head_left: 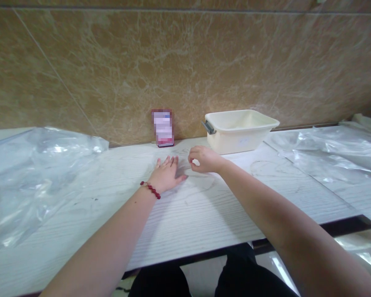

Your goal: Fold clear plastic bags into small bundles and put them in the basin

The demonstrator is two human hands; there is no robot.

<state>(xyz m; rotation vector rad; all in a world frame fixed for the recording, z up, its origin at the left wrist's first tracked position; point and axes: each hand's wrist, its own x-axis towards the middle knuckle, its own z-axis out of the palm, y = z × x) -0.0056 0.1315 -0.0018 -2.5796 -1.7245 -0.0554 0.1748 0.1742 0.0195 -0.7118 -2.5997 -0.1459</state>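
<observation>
My left hand [166,175] lies flat on the white wood-grain table [185,231], fingers spread and nothing in them. A bracelet of red beads [153,190] circles that wrist. Just to its right, my right hand [203,159] is closed in a pinch, thumb and forefinger curled into a ring. Whatever the pinch holds, if anything, is too small to make out. Behind the left hand, a phone [163,128] leans upright against the wall, its screen blurred. Beyond my right hand stands a cream plastic bin [235,138] with a grey handle clip [209,127] on its left end.
Crumpled clear plastic sheeting [46,165] covers the table's left side. More clear plastic [336,148] lies at the right. A brown marble-patterned wall [185,62] rises along the back edge. The table's front edge runs just above my knees [160,280].
</observation>
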